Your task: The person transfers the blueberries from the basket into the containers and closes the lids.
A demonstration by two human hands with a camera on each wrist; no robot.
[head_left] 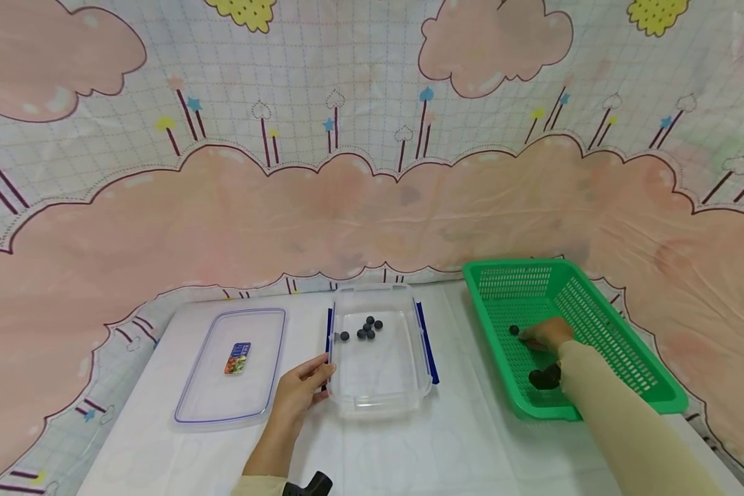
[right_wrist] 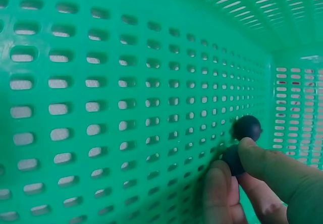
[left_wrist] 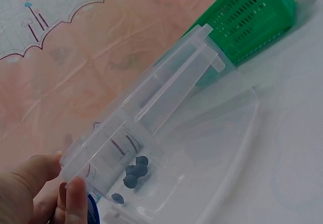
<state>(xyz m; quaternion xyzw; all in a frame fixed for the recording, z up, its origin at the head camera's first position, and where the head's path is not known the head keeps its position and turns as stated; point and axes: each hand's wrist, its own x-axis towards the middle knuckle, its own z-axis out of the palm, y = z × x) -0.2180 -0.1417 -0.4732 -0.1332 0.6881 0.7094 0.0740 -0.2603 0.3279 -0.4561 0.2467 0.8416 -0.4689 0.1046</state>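
In the head view my left hand [head_left: 302, 387] grips the left side wall of a clear plastic box [head_left: 381, 382], thumb on the rim and fingers outside. Several dark blueberries [head_left: 367, 329] lie on the box's floor toward the far end; the left wrist view shows a few of these berries [left_wrist: 135, 171] through the clear wall. Inside the green basket [head_left: 492, 344] is my right hand [head_left: 548, 335]. Between its thumb and fingers it pinches a blueberry [right_wrist: 231, 160], low over the slotted basket floor. Another blueberry [right_wrist: 247, 127] sits just beyond the fingertips.
A clear lid [head_left: 204, 393] with a blue seal lies left of the box, bearing a colourful label [head_left: 238, 358]. Blue latches [head_left: 428, 344] flank the box. A white cloth [head_left: 465, 441] covers the table, and a patterned curtain [head_left: 347, 220] hangs behind.
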